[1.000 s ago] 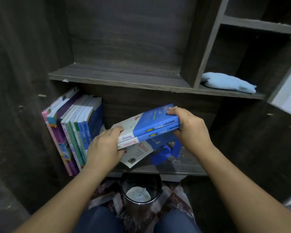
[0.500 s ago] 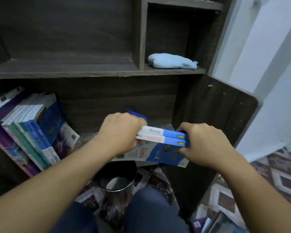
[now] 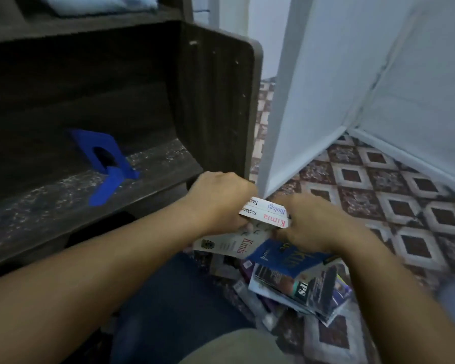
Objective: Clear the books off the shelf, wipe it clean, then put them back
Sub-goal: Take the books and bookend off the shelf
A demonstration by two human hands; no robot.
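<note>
Both my hands carry a small stack of books [image 3: 267, 216] with white and blue covers, spines reading "Biologi" and "Kimia". My left hand [image 3: 221, 199] grips the stack's left end and my right hand [image 3: 310, 223] grips its right end. The stack hangs to the right of the dark wooden shelf [image 3: 71, 206], above a pile of books on the floor [image 3: 297, 287]. A blue bookend [image 3: 105, 161] stands on the dusty lower shelf board. A light blue cloth [image 3: 100, 5] lies on the upper shelf at the frame's top.
The shelf's dark side panel [image 3: 221, 101] stands just left of my hands. A white door [image 3: 313, 82] and white wall [image 3: 418, 82] rise on the right. A patterned carpet [image 3: 394, 195] covers the floor. My knees [image 3: 181, 298] are below.
My hands have carried the stack out of the lower shelf and rightward over the floor pile. The view has swung right; the leaning books on the left are out of frame.
</note>
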